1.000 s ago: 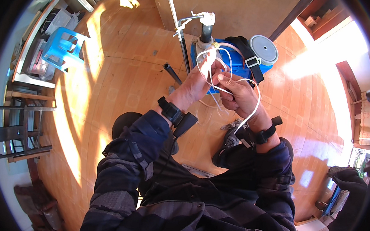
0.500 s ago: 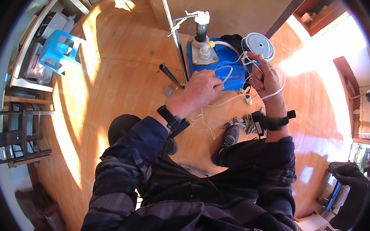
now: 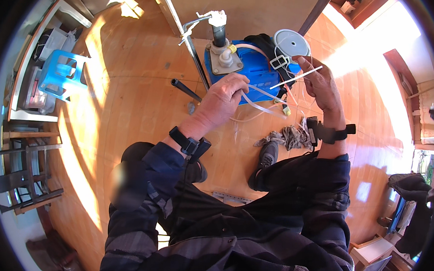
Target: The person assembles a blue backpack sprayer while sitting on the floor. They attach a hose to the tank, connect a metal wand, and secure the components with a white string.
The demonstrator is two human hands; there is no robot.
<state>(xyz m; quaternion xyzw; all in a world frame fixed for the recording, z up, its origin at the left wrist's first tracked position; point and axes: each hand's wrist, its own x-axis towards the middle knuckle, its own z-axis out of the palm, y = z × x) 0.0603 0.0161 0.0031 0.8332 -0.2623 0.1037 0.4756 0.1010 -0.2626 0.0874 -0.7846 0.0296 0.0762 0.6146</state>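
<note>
My left hand [image 3: 224,96] is closed with thumb and fingers pinched on a pale, translucent strap [image 3: 260,107], whose strands trail to the right. My right hand [image 3: 322,84] is closed on a thin white strip [image 3: 298,77], held straight and slanting between the hands. Whether strip and strap are one piece, I cannot tell. Just behind both hands is a blue plastic tank [image 3: 252,64] with a grey fitting plate [image 3: 224,61], a black upright pipe and a yellow-collared elbow. A white buckle [image 3: 279,62] on dark webbing sits beside a round grey-white lid [image 3: 291,42].
A metal pole [image 3: 183,30] rises left of the tank, and a black tube [image 3: 185,89] sticks up nearby. A crumpled patterned cloth [image 3: 293,138] lies by my right shoe [image 3: 268,155]. A blue stool [image 3: 63,73] and a dark chair frame [image 3: 26,169] stand left.
My hands have moved apart, and the right hand has turned. The thin cord that looped round it is now a straight strip in its fingers. The tank appears shifted left in view.
</note>
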